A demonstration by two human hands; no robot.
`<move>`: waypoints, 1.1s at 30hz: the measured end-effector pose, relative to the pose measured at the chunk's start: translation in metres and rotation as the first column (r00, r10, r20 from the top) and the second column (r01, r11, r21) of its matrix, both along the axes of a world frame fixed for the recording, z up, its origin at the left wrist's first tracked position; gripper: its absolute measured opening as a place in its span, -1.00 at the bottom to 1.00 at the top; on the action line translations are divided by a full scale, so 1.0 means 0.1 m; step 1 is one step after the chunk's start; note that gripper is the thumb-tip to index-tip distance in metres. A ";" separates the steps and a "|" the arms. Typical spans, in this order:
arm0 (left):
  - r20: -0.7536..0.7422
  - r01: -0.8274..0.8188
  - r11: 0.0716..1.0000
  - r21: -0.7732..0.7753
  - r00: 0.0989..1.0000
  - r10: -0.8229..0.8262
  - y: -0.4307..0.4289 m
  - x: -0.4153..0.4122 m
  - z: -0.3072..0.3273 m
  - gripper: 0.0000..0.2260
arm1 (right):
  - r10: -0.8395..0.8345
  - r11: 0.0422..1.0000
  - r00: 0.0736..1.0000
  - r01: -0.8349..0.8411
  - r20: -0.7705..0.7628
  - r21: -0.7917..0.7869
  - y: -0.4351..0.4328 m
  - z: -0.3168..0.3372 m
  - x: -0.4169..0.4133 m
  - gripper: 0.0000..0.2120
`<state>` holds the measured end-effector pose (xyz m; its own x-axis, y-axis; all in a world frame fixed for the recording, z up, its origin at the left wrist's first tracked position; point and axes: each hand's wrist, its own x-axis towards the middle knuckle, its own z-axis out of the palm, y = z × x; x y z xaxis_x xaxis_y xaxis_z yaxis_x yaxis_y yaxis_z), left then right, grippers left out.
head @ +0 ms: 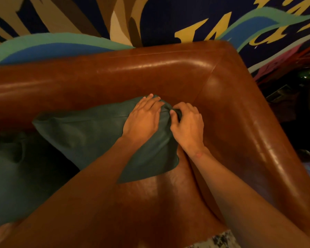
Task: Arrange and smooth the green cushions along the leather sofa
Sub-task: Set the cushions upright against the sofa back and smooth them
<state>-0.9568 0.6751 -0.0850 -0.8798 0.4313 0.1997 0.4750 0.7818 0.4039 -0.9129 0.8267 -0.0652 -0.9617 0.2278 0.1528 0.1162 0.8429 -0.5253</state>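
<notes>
1. While the dark green square cushion (89,133) leans against the backrest of the glossy brown leather sofa (115,72), near the sofa's right-hand corner, both hands work at its upper right corner.
2. The left hand (143,119) lies flat on the cover, its fingers straight and close together, pressing the fabric down.
3. The right hand (188,122) has its thumb and curled fingers pinching a bunched fold of the cover at that same corner.
4. The cushion looks light and soft. Its cover is loose enough to wrinkle, so it should give under a palm rather than resist.
5. Against such slick leather it will probably slide or slump easily, so one hand should steady it while the other tugs.
6. The corners and side seams look best for pulling the cover taut, and the broad face suits a flat, sweeping palm. To shift the whole cushion, holding two opposite edges seems safest.
7. A second slumped green cushion (16,176) lies creased on the seat to the left, touched by neither hand.
</notes>
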 end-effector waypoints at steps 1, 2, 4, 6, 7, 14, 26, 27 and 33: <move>0.000 -0.007 1.000 0.010 1.000 0.007 0.00 0.00 0.00 -0.69 | -0.016 1.000 0.999 0.016 -0.044 -0.012 0.00 -0.01 0.02 -0.92; -0.004 -0.013 1.000 0.019 1.000 0.013 0.01 0.01 0.00 -0.70 | -0.034 0.999 0.996 0.031 -0.081 -0.030 -0.01 -0.03 0.04 -0.94; -0.028 -0.020 0.999 0.037 0.999 0.021 0.01 0.03 0.00 -0.72 | -0.080 0.993 0.988 0.067 -0.132 -0.098 -0.07 -0.07 0.08 -0.95; -0.059 -0.029 0.998 0.058 0.998 0.033 0.01 0.06 -0.03 -0.74 | -0.125 0.975 0.979 0.092 -0.159 -0.200 -0.12 -0.10 0.09 -0.94; -0.072 -0.037 0.997 0.069 0.997 0.042 0.00 0.06 -0.04 -0.74 | -0.147 0.962 0.975 0.101 -0.168 -0.254 -0.13 -0.11 0.08 -0.94; -0.084 -0.057 0.995 0.086 0.994 0.064 0.01 0.03 -0.08 -0.75 | -0.361 0.840 0.905 0.421 0.227 -0.343 -0.11 -0.01 -0.20 -0.68; -0.107 -0.069 0.993 0.091 0.991 0.079 0.03 0.03 -0.08 -0.76 | -0.438 0.820 0.898 0.413 0.030 -0.397 -0.09 0.06 -0.39 -0.87; -0.111 -0.071 0.993 0.093 0.990 0.081 0.03 0.03 -0.08 -0.77 | -0.415 0.849 0.909 0.370 -0.042 -0.378 -0.11 0.06 -0.37 -0.90; -0.158 -0.073 0.991 0.108 0.983 0.089 0.01 0.07 -0.10 -0.80 | -0.491 0.795 0.868 0.417 -0.065 -0.440 -0.24 -0.07 -0.25 -0.76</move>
<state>-0.9496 0.6764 -0.0949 -0.8633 0.3301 0.3817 0.4775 0.7791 0.4063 -0.9377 0.8029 -0.0719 -0.6992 0.7080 0.0993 0.3114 0.4266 -0.8491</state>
